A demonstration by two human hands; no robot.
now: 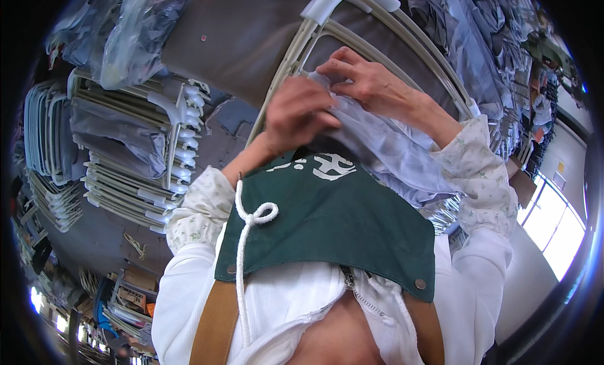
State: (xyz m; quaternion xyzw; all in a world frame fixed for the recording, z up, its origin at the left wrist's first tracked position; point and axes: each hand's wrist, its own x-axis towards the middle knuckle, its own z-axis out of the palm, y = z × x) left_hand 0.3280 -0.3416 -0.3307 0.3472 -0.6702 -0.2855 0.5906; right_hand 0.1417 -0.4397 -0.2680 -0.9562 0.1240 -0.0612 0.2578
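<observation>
A thin, crumpled, grey-lilac translucent plastic bag [390, 138] hangs between my arms, its upper end near the beige tube frame [409, 35] with white plastic corners. My right hand [371, 85] has its fingers bent and pinched at the bag's upper edge. Beside it, my left hand [299, 110] is curled close to the same edge and the frame's left tube. Motion smears its fingers, so their grip does not show. The lower part of the frame is hidden behind my hands, the bag and my green apron [333, 220].
The frame rests on a brown padded surface [233, 32]. To the left stand stacked beige frames [126, 182] with white ends, some holding grey plastic. More clear plastic bags [135, 38] lie at the upper left. Plastic-wrapped stacks [459, 38] fill the upper right.
</observation>
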